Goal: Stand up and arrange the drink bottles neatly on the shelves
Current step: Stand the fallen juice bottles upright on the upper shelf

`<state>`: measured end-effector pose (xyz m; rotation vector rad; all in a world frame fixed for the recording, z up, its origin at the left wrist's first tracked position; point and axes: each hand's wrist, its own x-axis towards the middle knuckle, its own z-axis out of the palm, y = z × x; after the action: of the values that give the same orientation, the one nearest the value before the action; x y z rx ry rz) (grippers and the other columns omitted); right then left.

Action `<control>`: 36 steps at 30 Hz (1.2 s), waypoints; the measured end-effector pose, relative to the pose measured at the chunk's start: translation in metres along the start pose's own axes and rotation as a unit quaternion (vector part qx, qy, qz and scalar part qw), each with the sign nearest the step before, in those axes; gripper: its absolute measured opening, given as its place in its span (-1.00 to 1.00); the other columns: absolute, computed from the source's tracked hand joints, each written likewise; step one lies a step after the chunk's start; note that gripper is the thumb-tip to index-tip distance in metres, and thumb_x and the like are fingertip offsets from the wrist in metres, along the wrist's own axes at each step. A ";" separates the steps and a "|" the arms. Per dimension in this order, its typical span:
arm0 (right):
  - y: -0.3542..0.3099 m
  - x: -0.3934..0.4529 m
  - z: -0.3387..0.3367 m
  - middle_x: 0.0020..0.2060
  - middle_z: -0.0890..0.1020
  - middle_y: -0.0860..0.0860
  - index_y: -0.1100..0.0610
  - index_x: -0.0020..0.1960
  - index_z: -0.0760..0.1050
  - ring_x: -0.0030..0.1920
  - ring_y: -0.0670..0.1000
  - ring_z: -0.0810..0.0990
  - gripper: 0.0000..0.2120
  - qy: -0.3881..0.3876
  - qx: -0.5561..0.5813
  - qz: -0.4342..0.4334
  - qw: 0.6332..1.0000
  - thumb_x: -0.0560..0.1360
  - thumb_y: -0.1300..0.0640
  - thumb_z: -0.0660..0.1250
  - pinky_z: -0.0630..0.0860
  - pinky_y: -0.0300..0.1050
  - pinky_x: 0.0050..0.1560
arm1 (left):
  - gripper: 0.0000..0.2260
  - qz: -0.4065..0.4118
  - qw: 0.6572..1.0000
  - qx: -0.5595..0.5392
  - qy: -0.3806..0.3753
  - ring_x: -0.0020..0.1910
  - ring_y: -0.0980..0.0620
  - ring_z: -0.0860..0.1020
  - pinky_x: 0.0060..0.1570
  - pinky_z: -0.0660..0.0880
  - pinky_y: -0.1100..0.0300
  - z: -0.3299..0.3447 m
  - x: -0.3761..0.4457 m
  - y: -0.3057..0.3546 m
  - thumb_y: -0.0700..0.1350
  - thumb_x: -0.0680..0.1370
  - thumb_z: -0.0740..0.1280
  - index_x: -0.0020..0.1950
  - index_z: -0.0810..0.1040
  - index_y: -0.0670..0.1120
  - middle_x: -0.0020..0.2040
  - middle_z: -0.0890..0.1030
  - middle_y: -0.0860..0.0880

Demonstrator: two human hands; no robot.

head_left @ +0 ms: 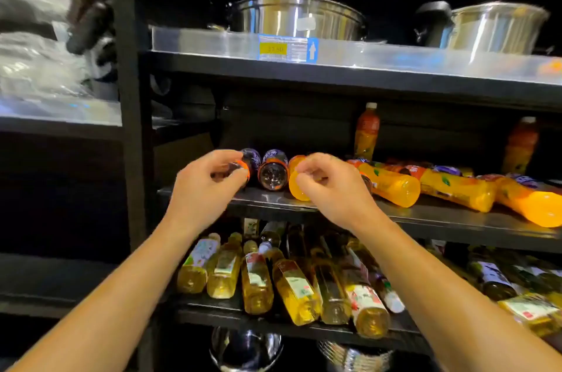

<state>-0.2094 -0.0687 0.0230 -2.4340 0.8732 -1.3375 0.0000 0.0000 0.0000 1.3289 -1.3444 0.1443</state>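
On the middle shelf point(425, 216) of a dark rack, under steel pots point(296, 17), I see my left hand point(209, 186) curled round a fallen dark bottle point(248, 165) and my right hand point(331, 189) gripping the base of a toppled orange bottle point(296, 186), with more orange bottles point(456, 192) lying to the right.

Pretty dim overall — background's basically black, glare on the steel pots point(296, 17), left edge smeared with motion blur, wide-angle bending.
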 end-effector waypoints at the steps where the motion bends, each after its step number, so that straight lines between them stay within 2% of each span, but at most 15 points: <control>1: 0.001 0.020 0.004 -0.09 0.61 -0.14 -0.01 -0.01 0.60 -0.05 -0.14 0.56 -0.90 0.009 -0.031 -0.008 0.999 0.50 0.04 0.35 0.51 -0.19 0.02 | -0.73 0.002 0.999 0.035 0.009 0.08 0.21 0.55 0.05 0.37 0.47 0.005 0.017 -0.005 -0.05 0.51 0.42 0.21 0.62 0.05 0.12 0.62 0.14; 5: 0.011 0.089 0.028 -0.05 0.62 -0.07 -0.02 0.03 0.59 -0.01 -0.01 0.58 -0.84 -0.047 -0.154 0.037 0.986 0.51 -0.05 0.32 0.55 -0.04 0.02 | -0.67 -0.051 0.988 0.142 -0.036 0.17 0.01 0.53 0.07 0.34 0.24 0.031 0.065 -0.021 0.08 0.51 0.39 0.25 0.59 0.02 0.20 0.59 -0.02; 8: 0.021 0.117 0.055 0.14 0.63 0.04 0.00 0.21 0.56 0.12 0.11 0.57 -0.67 -0.161 -0.242 0.056 0.955 0.54 -0.12 0.24 0.53 -0.02 0.11 | -0.59 -0.085 0.971 0.206 -0.086 0.16 -0.05 0.55 -0.01 0.40 0.18 0.045 0.079 -0.036 0.21 0.48 0.38 0.27 0.58 0.05 0.19 0.60 -0.02; 11: 0.018 0.128 0.074 0.25 0.57 0.08 0.03 0.35 0.47 0.22 0.13 0.52 -0.57 -0.277 -0.308 0.046 0.909 0.58 -0.17 0.20 0.43 -0.05 0.15 | -0.59 -0.115 0.959 0.238 -0.104 0.10 -0.11 0.57 0.03 0.51 0.08 0.042 0.085 -0.050 0.23 0.44 0.40 0.23 0.59 0.11 0.13 0.63 -0.03; 15: 0.015 0.130 0.086 -0.01 0.63 0.04 0.06 0.08 0.57 0.00 0.12 0.59 -0.56 -0.253 -0.344 0.014 0.904 0.50 -0.28 0.26 0.53 -0.02 -0.01 | -0.75 -0.118 0.951 0.271 -0.089 0.01 -0.10 0.57 0.00 0.53 0.07 0.015 0.085 -0.063 0.14 0.41 0.43 0.07 0.60 0.15 0.06 0.62 -0.01; 18: 0.006 0.135 0.089 -0.16 0.60 0.03 0.08 -0.16 0.51 -0.12 0.11 0.59 -0.55 -0.221 -0.313 0.024 0.923 0.44 -0.33 0.31 0.56 0.00 -0.09 | -0.65 -0.104 0.904 0.391 -0.140 0.01 -0.10 0.55 -0.07 0.48 0.07 0.001 0.097 -0.054 0.19 0.42 0.44 0.10 0.49 0.05 0.06 0.55 -0.01; 19: 0.003 0.137 0.091 -0.11 0.60 0.05 0.09 -0.12 0.51 -0.08 0.12 0.59 -0.56 -0.213 -0.315 0.035 0.924 0.44 -0.31 0.34 0.56 0.02 -0.06 | -0.56 -0.098 0.881 0.430 -0.168 0.05 -0.12 0.54 -0.07 0.46 0.05 0.000 0.103 -0.050 0.20 0.42 0.44 0.16 0.45 0.01 0.08 0.52 -0.03; 21: -0.004 0.141 0.094 0.15 0.53 0.12 0.13 0.20 0.48 0.13 0.20 0.54 -0.48 -0.211 -0.345 0.076 0.911 0.44 -0.23 0.40 0.53 0.08 0.10 | -0.44 -0.114 0.846 0.470 -0.224 0.10 -0.14 0.54 -0.04 0.48 0.03 0.001 0.113 -0.044 0.22 0.40 0.46 0.27 0.42 -0.03 0.08 0.50 -0.06; 23: -0.010 0.142 0.091 0.32 0.44 0.14 0.15 0.44 0.32 0.27 0.24 0.47 -0.36 -0.251 -0.349 0.143 0.891 0.48 -0.13 0.39 0.46 0.09 0.17 | -0.41 -0.130 0.827 0.485 -0.252 0.09 -0.14 0.54 -0.04 0.47 0.03 0.004 0.119 -0.046 0.19 0.40 0.48 0.31 0.44 -0.05 0.03 0.49 -0.06; 25: -0.012 0.144 0.089 0.30 0.47 0.13 0.14 0.46 0.32 0.24 0.21 0.49 -0.39 -0.307 -0.339 0.182 0.870 0.52 -0.12 0.35 0.46 0.05 0.11 | -0.45 -0.131 0.832 0.483 -0.237 0.08 -0.13 0.55 -0.07 0.44 0.05 0.007 0.120 -0.051 0.13 0.42 0.49 0.32 0.45 -0.05 0.05 0.51 -0.08; 27: -0.009 0.145 0.089 0.12 0.50 0.12 0.14 0.40 0.39 0.10 0.17 0.53 -0.43 -0.310 -0.321 0.210 0.870 0.49 -0.13 0.36 0.49 0.01 0.01 | -0.49 -0.127 0.851 0.465 -0.208 0.03 -0.12 0.55 -0.09 0.43 0.05 0.008 0.118 -0.054 0.11 0.42 0.49 0.28 0.46 -0.05 0.01 0.50 -0.06; 29: -0.003 0.146 0.091 0.02 0.53 0.11 0.15 0.32 0.45 0.03 0.16 0.54 -0.45 -0.256 -0.299 0.231 0.890 0.44 -0.13 0.40 0.49 -0.01 -0.04 | -0.54 -0.141 0.881 0.416 -0.176 -0.06 -0.10 0.51 -0.11 0.44 0.07 0.005 0.119 -0.060 0.12 0.41 0.49 0.21 0.49 -0.04 -0.06 0.48 -0.04; 31: 0.002 0.145 0.094 0.14 0.55 0.14 0.16 0.34 0.44 0.13 0.20 0.54 -0.42 -0.205 -0.259 0.258 0.908 0.43 -0.13 0.39 0.48 0.00 0.01 | -0.55 -0.172 0.920 0.326 -0.135 -0.09 -0.10 0.51 -0.11 0.47 0.08 0.002 0.120 -0.068 0.13 0.39 0.48 0.18 0.52 -0.04 -0.08 0.51 -0.05; 33: 0.006 0.143 0.100 0.30 0.49 0.19 0.19 0.42 0.32 0.27 0.24 0.48 -0.34 -0.151 -0.186 0.281 0.929 0.47 -0.13 0.38 0.45 0.01 0.16 | -0.50 -0.184 0.950 0.234 -0.090 -0.02 -0.12 0.55 -0.03 0.51 0.06 0.001 0.118 -0.077 0.15 0.38 0.47 0.24 0.53 -0.04 0.00 0.59 -0.06; 36: 0.013 0.137 0.112 0.31 0.45 0.23 0.20 0.42 0.17 0.29 0.24 0.46 -0.35 -0.058 -0.048 0.279 0.957 0.51 -0.06 0.37 0.41 0.00 0.23 | -0.40 -0.170 0.984 0.048 -0.027 0.11 -0.05 0.59 0.16 0.54 0.01 0.006 0.108 -0.084 0.14 0.34 0.47 0.35 0.49 0.02 0.15 0.62 -0.03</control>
<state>-0.0662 -0.1703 0.0497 -2.0642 1.4764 -0.9501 0.0934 -0.0966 0.0284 1.6338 -1.1461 -0.0634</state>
